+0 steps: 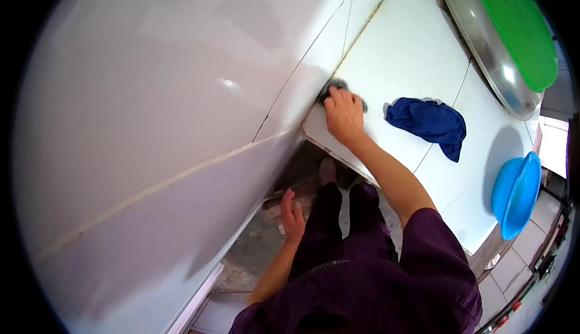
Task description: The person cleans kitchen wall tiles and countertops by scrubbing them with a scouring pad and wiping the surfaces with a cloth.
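My right hand [344, 114] presses a dark grey scouring pad [336, 85] against the white tiled counter [399, 44], at the corner where it meets the tiled wall. Parts of the pad stick out beyond my fingers on both sides. Below the counter edge, beside the wall, my left hand [292, 215] hangs with its fingers extended and nothing in it. A crumpled dark blue cloth [428, 122] lies on the counter to the right of my right hand.
The white wall [181, 80] fills the left side. A large metal basin [483, 50] with a green round item [519, 25] stands at the upper right. A blue plastic basin [509, 192] sits near the counter's right end.
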Motion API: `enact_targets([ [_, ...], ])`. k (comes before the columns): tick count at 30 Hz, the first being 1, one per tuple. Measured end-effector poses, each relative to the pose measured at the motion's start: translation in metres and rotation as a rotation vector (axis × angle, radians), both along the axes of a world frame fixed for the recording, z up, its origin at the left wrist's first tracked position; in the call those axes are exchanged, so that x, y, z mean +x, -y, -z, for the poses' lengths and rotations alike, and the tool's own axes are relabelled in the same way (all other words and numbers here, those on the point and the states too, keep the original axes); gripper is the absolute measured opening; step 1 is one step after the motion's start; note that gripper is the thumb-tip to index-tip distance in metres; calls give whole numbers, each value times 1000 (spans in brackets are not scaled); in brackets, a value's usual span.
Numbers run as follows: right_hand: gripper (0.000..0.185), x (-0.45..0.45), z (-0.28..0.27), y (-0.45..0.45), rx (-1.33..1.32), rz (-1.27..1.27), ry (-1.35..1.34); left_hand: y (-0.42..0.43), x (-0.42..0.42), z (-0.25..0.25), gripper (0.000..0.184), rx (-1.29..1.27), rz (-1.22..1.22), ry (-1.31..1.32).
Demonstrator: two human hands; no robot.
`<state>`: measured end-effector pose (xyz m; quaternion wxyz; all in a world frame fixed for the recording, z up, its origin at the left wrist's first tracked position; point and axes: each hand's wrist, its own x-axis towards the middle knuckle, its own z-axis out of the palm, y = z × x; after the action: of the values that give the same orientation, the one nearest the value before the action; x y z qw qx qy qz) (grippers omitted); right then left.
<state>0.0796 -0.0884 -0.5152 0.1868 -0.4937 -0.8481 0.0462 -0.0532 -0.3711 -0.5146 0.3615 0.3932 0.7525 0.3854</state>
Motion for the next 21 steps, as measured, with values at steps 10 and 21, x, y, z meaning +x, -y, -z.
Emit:
enact_targets([
  [10, 32, -5, -2, 26, -11, -92, 2, 25, -29, 7, 26, -49, -11, -22],
  [21, 38, -9, -11, 56, -115, -144, 108, 42, -38, 6, 25, -123, -172, 82],
])
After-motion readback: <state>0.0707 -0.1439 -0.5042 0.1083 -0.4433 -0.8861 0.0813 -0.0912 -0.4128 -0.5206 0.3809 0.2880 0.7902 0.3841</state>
